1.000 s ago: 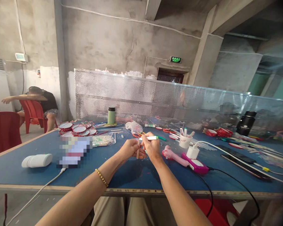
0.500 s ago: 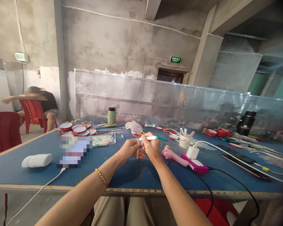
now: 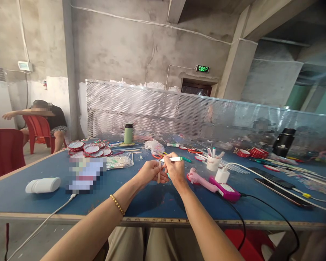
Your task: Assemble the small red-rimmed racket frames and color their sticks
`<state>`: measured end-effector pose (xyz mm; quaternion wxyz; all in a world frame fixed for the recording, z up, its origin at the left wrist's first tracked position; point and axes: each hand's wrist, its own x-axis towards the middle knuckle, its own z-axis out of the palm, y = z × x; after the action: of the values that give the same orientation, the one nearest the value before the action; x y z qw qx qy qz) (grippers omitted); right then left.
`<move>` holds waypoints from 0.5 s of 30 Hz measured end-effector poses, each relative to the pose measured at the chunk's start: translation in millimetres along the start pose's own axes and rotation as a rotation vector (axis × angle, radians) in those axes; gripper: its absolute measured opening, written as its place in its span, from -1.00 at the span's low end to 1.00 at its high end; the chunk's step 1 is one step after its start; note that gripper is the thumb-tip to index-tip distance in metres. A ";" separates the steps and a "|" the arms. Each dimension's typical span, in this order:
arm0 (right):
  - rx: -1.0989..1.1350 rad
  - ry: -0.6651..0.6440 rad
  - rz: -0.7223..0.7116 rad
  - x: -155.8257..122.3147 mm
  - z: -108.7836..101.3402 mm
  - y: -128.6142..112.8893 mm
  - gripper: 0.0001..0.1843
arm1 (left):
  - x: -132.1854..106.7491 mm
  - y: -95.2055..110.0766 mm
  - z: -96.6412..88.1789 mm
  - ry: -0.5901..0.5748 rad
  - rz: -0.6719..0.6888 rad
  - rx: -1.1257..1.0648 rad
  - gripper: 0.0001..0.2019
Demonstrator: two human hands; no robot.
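My left hand (image 3: 150, 172) grips a thin wooden stick (image 3: 159, 176) upright between thumb and fingers, above the blue table. Close against it, my right hand (image 3: 174, 169) is closed around a white marker pen (image 3: 171, 159) with a green end. The pen's tip points left, at the top of the stick; whether it touches cannot be made out. A pink glue gun (image 3: 201, 179) lies to the right of my right hand. Behind the hands sits a crumpled clear plastic bag (image 3: 154, 147).
Round red-rimmed pieces (image 3: 91, 149) are piled at the back left beside a green bottle (image 3: 128, 134). A white cup (image 3: 213, 162) of pens, a magenta box (image 3: 226, 190) with cables and phones (image 3: 271, 177) lie right. A perforated metal screen (image 3: 141, 108) borders the table; a person (image 3: 47, 114) sits far left.
Almost nothing differs. My right hand and the marker have shifted very slightly to the right; the left hand keeps its hold on the stick.
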<state>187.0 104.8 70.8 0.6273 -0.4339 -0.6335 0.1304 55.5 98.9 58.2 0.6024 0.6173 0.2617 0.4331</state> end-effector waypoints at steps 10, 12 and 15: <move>0.018 -0.003 0.017 -0.7 -0.2 -0.8 -0.80 | -1.0 1.0 0.5 0.001 -0.002 -0.002 -0.72; 0.022 -0.004 0.012 -0.8 0.0 -0.4 -0.80 | -0.7 0.6 0.2 -0.003 0.001 -0.009 -0.69; 0.012 -0.007 -0.004 -0.4 0.2 1.2 -0.81 | -0.1 0.1 -0.2 -0.003 0.001 -0.012 -0.67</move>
<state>187.3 105.3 69.6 0.6281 -0.4282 -0.6357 0.1344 55.2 98.9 58.3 0.6063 0.6143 0.2579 0.4343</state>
